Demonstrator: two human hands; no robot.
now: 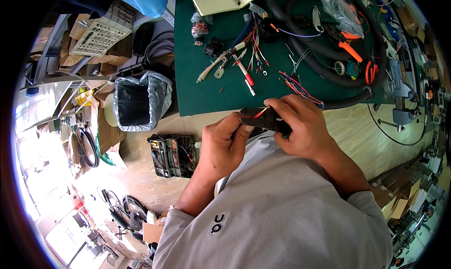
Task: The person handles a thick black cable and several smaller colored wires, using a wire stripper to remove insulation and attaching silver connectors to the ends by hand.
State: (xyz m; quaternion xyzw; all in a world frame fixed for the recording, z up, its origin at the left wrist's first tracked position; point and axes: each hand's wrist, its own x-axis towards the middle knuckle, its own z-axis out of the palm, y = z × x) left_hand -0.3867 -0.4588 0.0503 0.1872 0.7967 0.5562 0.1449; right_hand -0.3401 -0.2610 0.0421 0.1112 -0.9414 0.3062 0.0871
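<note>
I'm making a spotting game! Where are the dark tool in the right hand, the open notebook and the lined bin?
Dark tool (269, 120): head view, its middle.
Open notebook (213, 0): head view, left page.
Lined bin (159, 99): head view, bag-covered right side.

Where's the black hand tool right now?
Head view, near centre: the black hand tool is between the left hand and right hand, by the green table's near edge.

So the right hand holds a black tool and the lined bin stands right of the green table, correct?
No, the head view shows the lined bin left of the green table. The right hand does hold a black tool.
</note>
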